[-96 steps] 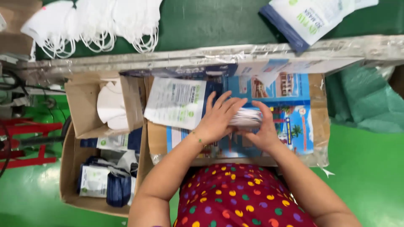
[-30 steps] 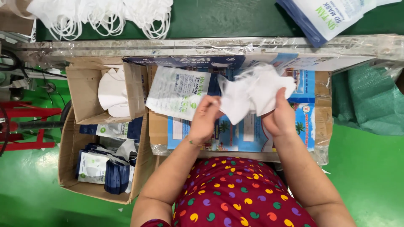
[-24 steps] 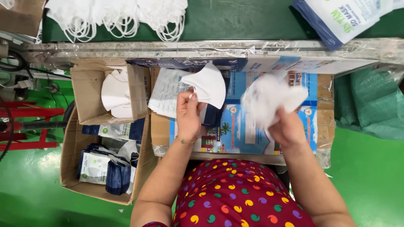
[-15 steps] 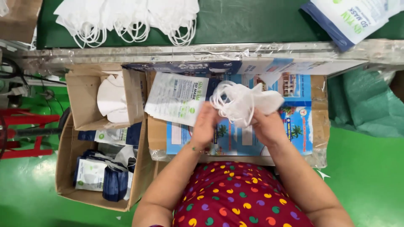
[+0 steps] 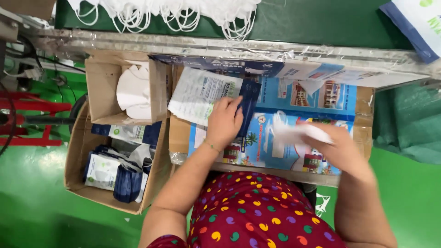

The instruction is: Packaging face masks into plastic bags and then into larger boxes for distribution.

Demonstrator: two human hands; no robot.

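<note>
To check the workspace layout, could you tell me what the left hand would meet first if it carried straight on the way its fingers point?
The left hand already rests on the printed pouch with the dark blue edge; going on, it would probably meet the metal table edge.

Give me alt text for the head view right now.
Seen from above, a person's left hand rests on a printed pouch on a picture-covered board, while the right hand holds folded white masks. More white masks lie on the green table beyond; cardboard boxes stand at the left.
</note>
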